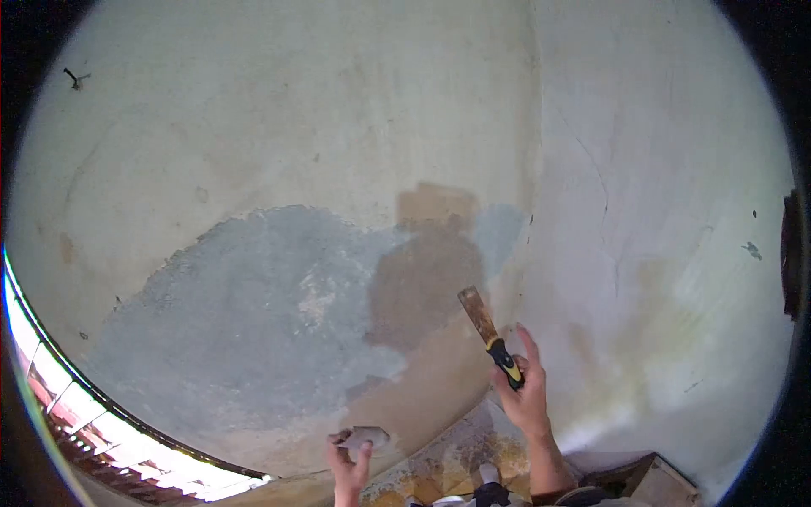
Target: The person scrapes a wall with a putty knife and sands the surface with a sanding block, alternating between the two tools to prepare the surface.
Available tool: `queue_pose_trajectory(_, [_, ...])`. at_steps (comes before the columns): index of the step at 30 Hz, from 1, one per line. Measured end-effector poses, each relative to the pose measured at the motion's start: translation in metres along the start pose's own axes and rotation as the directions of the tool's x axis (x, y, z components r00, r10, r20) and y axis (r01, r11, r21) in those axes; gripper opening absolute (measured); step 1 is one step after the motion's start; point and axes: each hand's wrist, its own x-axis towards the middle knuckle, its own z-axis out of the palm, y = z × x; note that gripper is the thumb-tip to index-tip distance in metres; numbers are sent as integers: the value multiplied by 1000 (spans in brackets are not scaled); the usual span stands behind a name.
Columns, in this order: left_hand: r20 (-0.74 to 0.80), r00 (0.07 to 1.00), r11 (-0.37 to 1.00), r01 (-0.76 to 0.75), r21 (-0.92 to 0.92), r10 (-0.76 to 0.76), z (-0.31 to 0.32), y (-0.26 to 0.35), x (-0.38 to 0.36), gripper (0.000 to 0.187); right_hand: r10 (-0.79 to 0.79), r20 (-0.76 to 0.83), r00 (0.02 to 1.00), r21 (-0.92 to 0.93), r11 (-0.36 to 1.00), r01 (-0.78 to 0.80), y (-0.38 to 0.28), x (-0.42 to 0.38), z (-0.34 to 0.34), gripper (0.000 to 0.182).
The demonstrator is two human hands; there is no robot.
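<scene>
My right hand [527,400] is closed round the black and yellow handle of a putty knife [481,318]. One finger stretches up off the handle, and the rusty brown blade points up and left in front of the wall. Lower down, my left hand [346,475] pinches a small flat grey piece [363,438] between thumb and fingers; its kind cannot be made out. Before both hands is a pale wall [321,127] with a large bare grey-blue patch [245,313], ragged along its upper edge. A shadow falls across the patch's right side.
A wall corner runs down to the right of the patch, and the right wall [642,211] has a crack and yellowish stains. At lower left is a bright barred opening [101,431]. A wooden box-like object [663,486] stands at lower right, near the stained floor [448,460].
</scene>
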Motion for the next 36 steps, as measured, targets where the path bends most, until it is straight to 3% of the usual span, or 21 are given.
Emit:
queue_pose_trajectory(2, [24,1000,1000,15,26,-16,-7,6,-8,45,-351,-78,933,-69,936,346,4,31,29,44])
queue_pose_trajectory(4, [-16,1000,1000,6,3,-6,-9,9,-16,46,-372,-45,927,-67,927,369,-16,76,55,37])
queue_pose_trajectory(5, [-20,999,1000,31,-4,-31,-11,8,-18,47,-275,31,961,-56,959,276,-28,93,63,36])
queue_pose_trajectory(7, [-31,996,997,83,-6,-83,-22,9,-24,49,-196,49,979,-96,975,200,-25,87,63,36])
queue_pose_trajectory(10, [-106,994,989,-8,-151,-9,-25,14,-29,48,-95,24,995,-49,994,97,-25,64,57,35])
queue_pose_trajectory(11, [-102,988,992,109,-71,-116,-31,25,-31,41,-45,16,999,-18,999,45,-23,51,54,34])
queue_pose_trajectory(13, [-111,981,981,142,-129,-156,-28,32,-31,44,-223,-49,974,-17,975,223,-16,68,65,35])
queue_pose_trajectory(16, [-101,966,967,227,-113,-239,-31,22,-36,44,-201,-89,975,16,979,204,-30,116,85,36])
queue_pose_trajectory(19, [-59,970,967,226,-119,-234,-29,12,-37,42,-320,-208,924,93,934,344,-42,127,79,35])
queue_pose_trajectory(23, [-147,982,988,105,-114,-121,-9,17,-24,34,-179,-124,976,31,982,184,-32,88,52,38])
queue_pose_trajectory(25, [-112,981,973,138,-185,-160,4,18,-17,38,-66,-132,989,-28,998,63,-17,80,51,37])
queue_pose_trajectory(30, [-91,981,969,149,-199,-170,28,18,-8,38,-406,-218,888,-112,914,390,2,90,41,35])
queue_pose_trajectory(31, [-156,979,979,101,-176,-129,41,33,-1,37,-456,-226,861,-121,890,439,4,92,37,35])
queue_pose_trajectory(34, [-90,961,962,253,-103,-263,70,62,21,32,-440,-130,888,-226,886,406,9,84,27,37])
queue_pose_trajectory(36, [-96,982,976,175,128,-164,89,49,36,29,-491,-102,865,-256,853,454,25,82,32,41])
